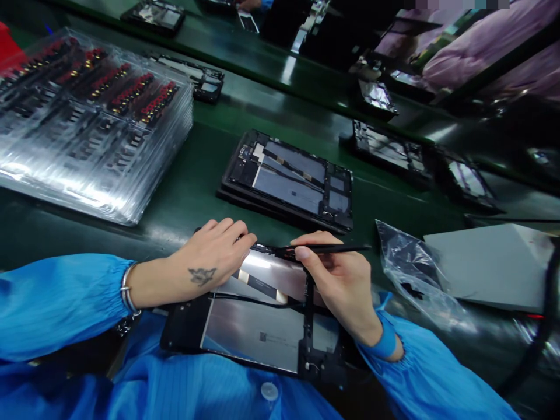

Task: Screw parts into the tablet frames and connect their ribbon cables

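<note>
The right hand (339, 280) pinches black tweezers (335, 248); the left hand (219, 251) curls over the far edge of the open tablet (254, 329) beneath both hands, its hold hidden. Should the tweezers slip toward the body, their tip could nick the ribbon cable (262, 286).

Device (254, 338) pt. hidden by L hand (221, 251); trays (161, 157) cut off L.
</note>
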A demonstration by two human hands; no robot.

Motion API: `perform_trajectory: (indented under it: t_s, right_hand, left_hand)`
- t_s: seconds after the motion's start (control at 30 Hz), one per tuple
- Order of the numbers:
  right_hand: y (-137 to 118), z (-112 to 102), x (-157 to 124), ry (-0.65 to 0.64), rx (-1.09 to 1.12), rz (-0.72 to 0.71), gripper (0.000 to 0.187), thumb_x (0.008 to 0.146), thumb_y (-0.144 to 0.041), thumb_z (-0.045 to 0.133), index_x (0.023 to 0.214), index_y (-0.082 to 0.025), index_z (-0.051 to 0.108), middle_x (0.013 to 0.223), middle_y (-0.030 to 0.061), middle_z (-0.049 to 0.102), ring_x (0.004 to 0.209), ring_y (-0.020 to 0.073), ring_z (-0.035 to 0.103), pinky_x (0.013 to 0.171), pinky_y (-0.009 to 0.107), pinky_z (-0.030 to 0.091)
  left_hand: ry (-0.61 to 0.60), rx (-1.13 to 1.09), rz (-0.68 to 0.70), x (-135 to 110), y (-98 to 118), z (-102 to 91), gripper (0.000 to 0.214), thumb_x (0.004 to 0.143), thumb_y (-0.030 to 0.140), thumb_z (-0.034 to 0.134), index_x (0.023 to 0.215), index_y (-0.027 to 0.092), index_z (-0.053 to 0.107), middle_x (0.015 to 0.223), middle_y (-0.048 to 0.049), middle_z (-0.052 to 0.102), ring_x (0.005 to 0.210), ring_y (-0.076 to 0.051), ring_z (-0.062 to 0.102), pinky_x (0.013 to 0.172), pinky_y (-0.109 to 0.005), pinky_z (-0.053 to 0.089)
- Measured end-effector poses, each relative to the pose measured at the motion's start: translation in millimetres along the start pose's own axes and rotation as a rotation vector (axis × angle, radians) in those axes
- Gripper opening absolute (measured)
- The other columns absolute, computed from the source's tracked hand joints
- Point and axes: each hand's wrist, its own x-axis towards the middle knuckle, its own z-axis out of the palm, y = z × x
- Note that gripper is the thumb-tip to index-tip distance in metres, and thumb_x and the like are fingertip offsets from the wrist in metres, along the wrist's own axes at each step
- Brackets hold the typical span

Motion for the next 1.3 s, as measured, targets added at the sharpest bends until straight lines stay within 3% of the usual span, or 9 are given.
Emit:
perform_trajectory:
  t_s: [0.77, 1.3]
  right_hand:
    - [-0.5, -0.6, 2.2, -0.017, -0.003, 0.045, 0.016, 0.095, -0.033, 0.061, 0.087, -0.022, 0.070, 0.084, 0.0017, 0.071, 0.071, 0.0156, 0.067, 0.061, 0.024, 0.055]
    - [-2.7, -1.0, 3.6, -0.016, 0.039, 0.101, 0.016, 0.094, -0.032, 0.061, 0.085, -0.022, 0.069, 0.080, 0.0009, 0.069, 0.068, 0.0146, 0.065, 0.060, 0.024, 0.054]
  left_hand:
    - [0.048, -0.002, 0.006, -1.4, -0.5, 1.2, 0.027, 0.101, 0.015, 0.040, 0.123, 0.014, 0.056, 0.104, -0.0066, 0.053, 0.088, -0.023, 0.047, 0.072, -0.036, 0.038]
    - [-0.001, -0.018, -0.008, -0.9, 1.1, -4.5, 0.026, 0.103, 0.016, 0.039, 0.121, 0.013, 0.058, 0.105, -0.0072, 0.055, 0.088, -0.022, 0.048, 0.072, -0.036, 0.038]
